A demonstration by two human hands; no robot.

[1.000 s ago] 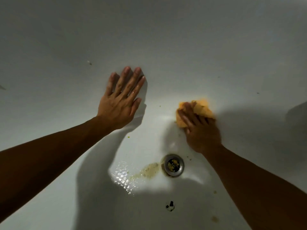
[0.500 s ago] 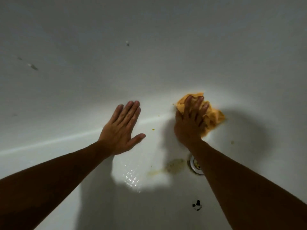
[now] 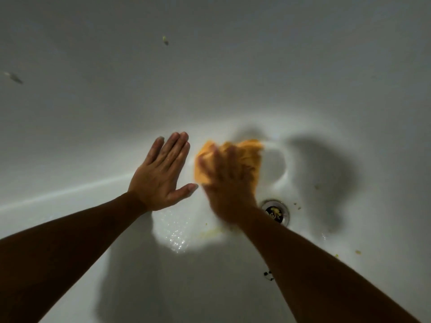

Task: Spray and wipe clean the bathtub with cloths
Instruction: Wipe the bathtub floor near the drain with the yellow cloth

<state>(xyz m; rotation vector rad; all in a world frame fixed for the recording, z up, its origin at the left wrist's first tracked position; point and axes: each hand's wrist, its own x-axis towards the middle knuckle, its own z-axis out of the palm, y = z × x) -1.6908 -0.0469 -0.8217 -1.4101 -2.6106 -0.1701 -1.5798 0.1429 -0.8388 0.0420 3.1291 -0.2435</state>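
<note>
The bathtub (image 3: 233, 78) is plain white, bright where light falls near its floor and dull grey on the shaded upper wall and in the dark shadows. The cloth (image 3: 251, 157) is a plain orange-yellow, paler at its blurred upper edge. The drain (image 3: 276, 209) has a shiny silver ring around a black centre flecked with yellow. A faint yellow smear (image 3: 211, 233) lies on the white beside it, and small yellow specks (image 3: 358, 252) dot the floor to the right. A black mark (image 3: 268, 275) shows lower down. On the grey wall sit a pale yellow-green speck (image 3: 165, 40) and a grey smudge (image 3: 14, 77). A wet patch (image 3: 176, 240) glitters with white points.
</note>
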